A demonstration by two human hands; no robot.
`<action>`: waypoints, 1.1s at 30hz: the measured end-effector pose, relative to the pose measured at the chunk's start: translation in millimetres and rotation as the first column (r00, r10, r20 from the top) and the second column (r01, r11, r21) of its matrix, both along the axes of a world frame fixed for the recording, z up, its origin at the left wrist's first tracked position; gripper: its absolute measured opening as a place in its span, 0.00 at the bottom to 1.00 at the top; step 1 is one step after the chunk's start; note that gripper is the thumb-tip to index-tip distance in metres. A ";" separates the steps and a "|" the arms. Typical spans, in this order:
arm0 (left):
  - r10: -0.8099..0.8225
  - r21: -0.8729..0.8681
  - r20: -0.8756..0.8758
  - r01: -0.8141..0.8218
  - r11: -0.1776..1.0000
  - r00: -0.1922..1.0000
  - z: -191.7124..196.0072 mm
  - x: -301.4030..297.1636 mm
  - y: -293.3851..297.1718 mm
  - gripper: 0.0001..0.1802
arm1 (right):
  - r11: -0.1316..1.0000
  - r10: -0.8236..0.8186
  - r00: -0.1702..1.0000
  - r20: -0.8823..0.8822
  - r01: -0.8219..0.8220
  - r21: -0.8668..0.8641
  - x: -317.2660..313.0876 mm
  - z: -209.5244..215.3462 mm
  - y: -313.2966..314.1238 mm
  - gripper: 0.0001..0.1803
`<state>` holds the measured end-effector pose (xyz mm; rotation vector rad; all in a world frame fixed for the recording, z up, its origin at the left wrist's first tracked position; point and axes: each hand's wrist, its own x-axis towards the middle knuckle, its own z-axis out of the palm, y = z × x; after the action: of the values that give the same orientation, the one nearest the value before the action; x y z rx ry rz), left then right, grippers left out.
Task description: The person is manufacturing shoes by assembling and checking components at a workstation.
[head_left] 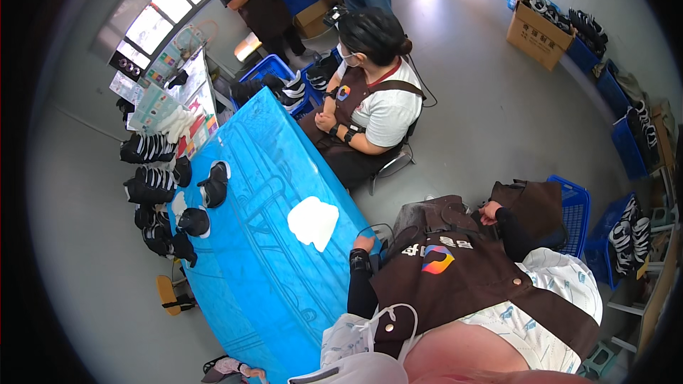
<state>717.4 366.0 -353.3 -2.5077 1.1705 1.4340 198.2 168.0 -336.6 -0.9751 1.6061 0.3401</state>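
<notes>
The counter (242, 306) wears a shiny, creased blue cover (277, 135); smooth grey floor (484, 114) is at right. On the counter, a flat white piece (313, 223) lies near the left hand (364, 243). The right hand (489, 212), apart, is at brown cloth (532, 206); their grip I cannot tell.

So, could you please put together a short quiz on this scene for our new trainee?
1. Which of the wearer's hands is nearer the long table covered in shiny blue plastic: the left hand or the right hand?
2. True or false: a flat white piece with an irregular outline lies on that table.
3. What colour is the short-sleeved top on the seated co-worker across the table corner?
a) orange
b) green
c) white

Key: 1: the left hand; 2: true; 3: c.
</notes>
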 end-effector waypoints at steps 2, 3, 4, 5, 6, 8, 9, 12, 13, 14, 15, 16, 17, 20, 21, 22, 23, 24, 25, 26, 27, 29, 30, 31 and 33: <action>-0.017 -0.009 0.005 0.017 1.000 1.000 2.3 -0.7 0.5 0.34 | 0.996 -0.051 0.997 0.063 0.055 -0.069 3.5 3.6 -3.9 0.17; -0.020 -0.011 0.003 0.020 1.000 1.000 1.9 -1.2 0.1 0.34 | 0.996 -0.054 0.997 0.061 0.058 -0.071 1.6 1.8 -5.0 0.17; -0.018 -0.030 0.011 0.018 0.999 1.000 1.4 -1.8 -0.1 0.34 | 0.997 -0.041 0.997 0.071 0.046 -0.067 0.8 -0.5 -6.5 0.14; -0.015 -0.050 0.018 0.016 0.999 1.000 1.0 -2.3 -0.7 0.33 | 0.997 -0.028 0.996 0.080 0.033 -0.063 -1.1 -2.2 -7.3 0.13; -0.013 -0.047 0.019 0.013 0.999 1.000 1.3 -1.7 0.5 0.33 | 0.998 -0.026 0.996 0.081 0.031 -0.061 2.0 -2.2 -6.5 0.13; 0.040 -0.059 0.011 -0.040 0.997 0.999 2.2 -0.3 2.4 0.34 | 0.998 -0.038 0.995 0.091 0.042 -0.043 8.5 -2.2 -4.0 0.13; 0.038 -0.058 0.009 -0.038 0.998 0.999 3.4 -1.2 2.0 0.34 | 0.998 -0.040 0.995 0.089 0.044 -0.043 6.7 -4.1 -2.0 0.13; 0.021 -0.079 -0.002 -0.021 0.997 1.000 6.0 -3.5 -1.7 0.34 | 0.999 -0.050 0.996 0.074 0.051 -0.013 -0.3 -10.0 5.3 0.13; -0.004 -0.091 0.008 0.005 0.996 1.000 6.3 -4.5 -3.2 0.34 | 0.997 -0.074 0.994 0.074 0.074 0.002 -3.5 -11.9 7.7 0.13; -0.029 -0.104 0.018 0.031 0.994 0.999 6.7 -5.6 -4.7 0.33 | 0.995 -0.100 0.992 0.074 0.099 0.017 -6.4 -13.9 11.0 0.13; 0.010 -0.131 0.018 -0.007 0.991 1.000 3.1 2.2 7.7 0.34 | 0.998 -0.070 0.994 0.089 0.070 0.002 6.1 -12.9 3.7 0.13; 0.005 -0.107 0.021 -0.003 0.994 1.000 0.9 3.3 8.5 0.34 | 0.999 -0.048 0.996 0.076 0.047 0.013 7.8 -13.9 3.4 0.13; 0.002 -0.083 0.025 0.000 0.997 1.000 -1.2 4.5 8.8 0.34 | 0.999 -0.025 0.998 0.064 0.024 0.023 10.4 -15.0 1.1 0.13; -0.039 -0.073 0.037 0.041 0.996 0.999 -5.3 -0.9 -1.8 0.34 | 0.999 -0.041 0.997 0.062 0.041 0.006 -1.9 -22.3 4.5 0.14; -0.031 -0.056 0.025 0.033 0.998 0.999 -4.9 -1.3 1.2 0.33 | 0.999 -0.023 0.998 0.066 0.021 0.032 -1.2 -25.6 3.7 0.15; -0.034 -0.091 0.066 0.040 0.995 0.997 -4.8 -2.2 2.2 0.33 | 1.000 -0.025 0.997 0.071 0.025 -0.003 -0.5 -29.0 4.3 0.15; -0.033 -0.093 0.069 0.039 0.995 0.997 -4.7 -1.4 2.0 0.33 | 1.000 -0.024 0.997 0.075 0.024 -0.005 -0.3 -32.2 3.9 0.15; -0.005 -0.045 0.021 0.006 0.999 1.000 -1.3 -1.8 0.5 0.33 | 1.000 -0.023 0.996 0.086 0.022 0.008 -0.7 -35.2 1.6 0.14; 0.024 0.004 -0.027 -0.024 1.000 0.999 1.8 -2.7 -1.8 0.33 | 1.000 -0.022 0.995 0.097 0.021 0.020 -1.0 -38.4 0.5 0.14; 0.024 0.001 -0.028 -0.024 1.000 0.999 4.3 -6.7 -4.2 0.33 | 1.000 -0.022 0.995 0.096 0.021 0.017 -3.0 -40.9 1.5 0.14; 0.025 -0.096 0.057 -0.020 0.995 0.998 -10.2 -2.0 7.1 0.34 | 1.000 -0.001 0.996 0.087 0.001 -0.007 6.8 -34.5 -0.1 0.14; 0.023 -0.190 0.138 0.003 0.982 0.990 -16.8 1.6 9.2 0.34 | 0.999 0.010 0.997 0.072 -0.007 -0.034 10.5 -30.6 -0.1 0.14; 0.028 -0.099 0.058 -0.022 0.995 0.998 -10.8 -0.2 4.2 0.34 | 1.000 -0.011 0.996 0.084 0.011 -0.002 7.4 -31.3 0.4 0.14; 0.038 -0.007 -0.017 -0.039 0.999 0.999 -6.2 -0.8 1.0 0.34 | 0.999 -0.033 0.994 0.100 0.030 0.028 5.0 -32.6 1.0 0.13; 0.009 -0.030 0.016 -0.009 1.000 1.000 -1.3 -3.6 0.1 0.34 | 0.998 -0.055 0.994 0.099 0.052 0.040 2.0 -35.0 2.8 0.13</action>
<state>713.9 366.0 -354.6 -2.5427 1.1887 1.4061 200.2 170.8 -371.6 -0.9053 1.5267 0.2789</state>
